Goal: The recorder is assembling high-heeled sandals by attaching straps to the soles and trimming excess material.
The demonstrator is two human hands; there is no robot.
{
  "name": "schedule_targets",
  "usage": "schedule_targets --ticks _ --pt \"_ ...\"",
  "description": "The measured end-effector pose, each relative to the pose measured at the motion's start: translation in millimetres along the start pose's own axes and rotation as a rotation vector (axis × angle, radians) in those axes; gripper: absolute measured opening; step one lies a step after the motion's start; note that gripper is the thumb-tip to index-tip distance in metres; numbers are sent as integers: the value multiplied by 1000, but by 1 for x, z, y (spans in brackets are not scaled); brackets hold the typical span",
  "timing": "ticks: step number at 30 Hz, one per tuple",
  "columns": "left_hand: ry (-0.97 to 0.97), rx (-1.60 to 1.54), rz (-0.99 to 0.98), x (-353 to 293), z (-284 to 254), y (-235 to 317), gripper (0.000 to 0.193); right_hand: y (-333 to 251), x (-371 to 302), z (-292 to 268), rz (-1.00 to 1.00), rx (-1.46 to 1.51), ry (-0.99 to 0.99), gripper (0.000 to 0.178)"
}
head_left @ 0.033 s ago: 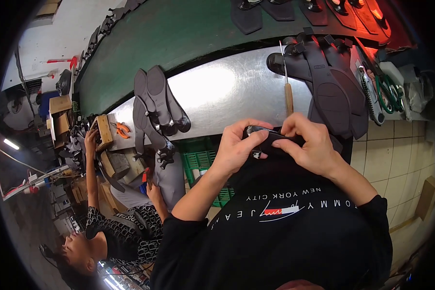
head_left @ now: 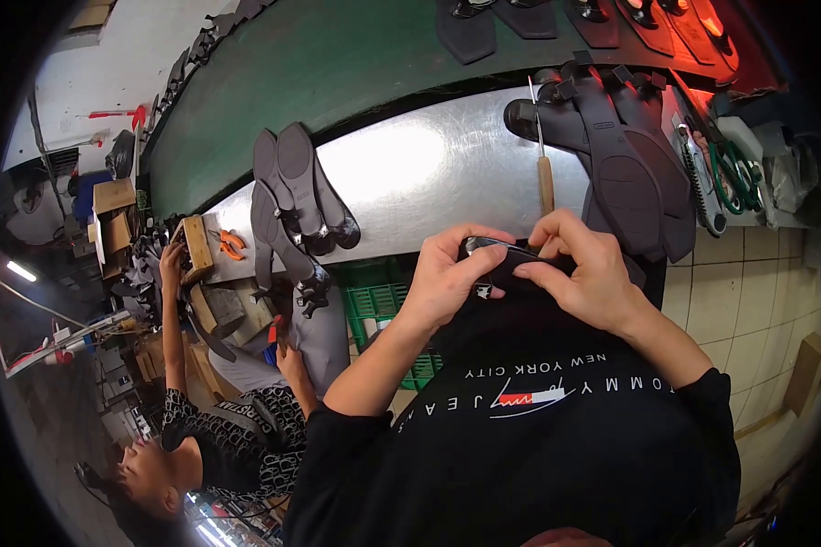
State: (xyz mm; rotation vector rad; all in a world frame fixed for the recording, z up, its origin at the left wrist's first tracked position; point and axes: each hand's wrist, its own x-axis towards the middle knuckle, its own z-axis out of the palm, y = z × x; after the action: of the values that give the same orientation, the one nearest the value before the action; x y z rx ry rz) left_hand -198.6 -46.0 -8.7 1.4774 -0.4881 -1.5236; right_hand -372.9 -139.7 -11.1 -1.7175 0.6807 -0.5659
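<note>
Close in front of my chest, both hands grip a dark sandal (head_left: 509, 276) with a glossy black edge. My left hand (head_left: 442, 283) is closed on its left end, thumb on top and fingers curled beneath; a small shiny piece shows under those fingers. My right hand (head_left: 586, 273) pinches the right end between thumb and bent fingers. Much of the sandal is hidden by my fingers and blends into my black shirt. Beyond my hands, an awl (head_left: 545, 182) with a wooden handle lies on the metal worktop (head_left: 401, 164).
Dark sandals (head_left: 625, 182) are stacked at right, others (head_left: 301, 182) at left. Green-handled scissors (head_left: 734, 187) and a utility knife (head_left: 698, 178) lie far right; orange pliers (head_left: 231, 244) lie left. A green conveyor belt (head_left: 337, 64) runs behind. At left, a co-worker (head_left: 246, 428) holds a red-headed tool.
Very little differs. The fingers of my right hand have shifted slightly on the sandal, while my left hand keeps its place.
</note>
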Motion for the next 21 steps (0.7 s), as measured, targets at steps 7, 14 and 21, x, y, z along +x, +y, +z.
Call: schedule_targets --ticks 7,14,21 --pt "8 55 58 -4 1 3 14 4 2 0 120 70 -75 16" --pt "32 52 294 -19 -9 20 12 -15 34 -21 38 142 -248 15" --pt "404 -698 492 -14 -75 11 30 3 59 -50 -176 39 546 13"
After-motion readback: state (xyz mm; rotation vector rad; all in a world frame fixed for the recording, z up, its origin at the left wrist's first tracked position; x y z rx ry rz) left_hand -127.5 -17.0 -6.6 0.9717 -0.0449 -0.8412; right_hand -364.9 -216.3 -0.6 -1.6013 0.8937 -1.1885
